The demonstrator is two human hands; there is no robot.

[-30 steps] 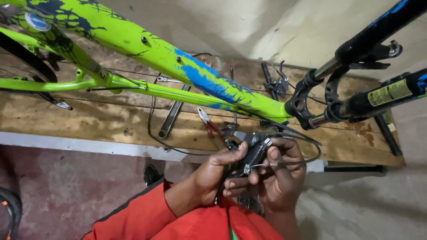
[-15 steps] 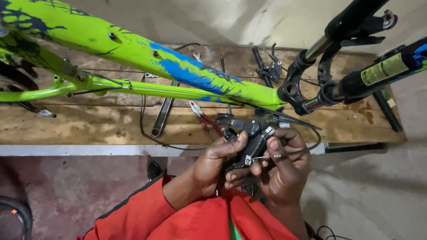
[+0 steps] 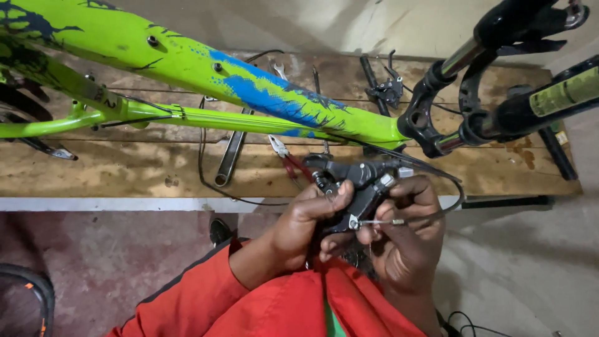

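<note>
Brake-lever assembly (image 3: 359,187), black with grey fittings, held above the front edge of the wooden bench (image 3: 125,168), between both hands. Left to right: a tyre (image 3: 25,293) is cut off at the lower left corner; the green frame (image 3: 156,56) with blue splashes crosses the bench, its rear part cut off by the picture's edge; a long spanner (image 3: 229,156) and red-handled pliers (image 3: 288,159) lie on the wood. The left hand (image 3: 306,218) is closed round the assembly's left side, thumb pressed on top. The right hand (image 3: 405,231) pinches a thin cable end (image 3: 380,221) against the assembly's lower right. A yellow-green rectangular label (image 3: 564,93) sits on the black fork leg (image 3: 536,106) at far right; its print is too small to read. The assembly's underside is hidden by the fingers.
</note>
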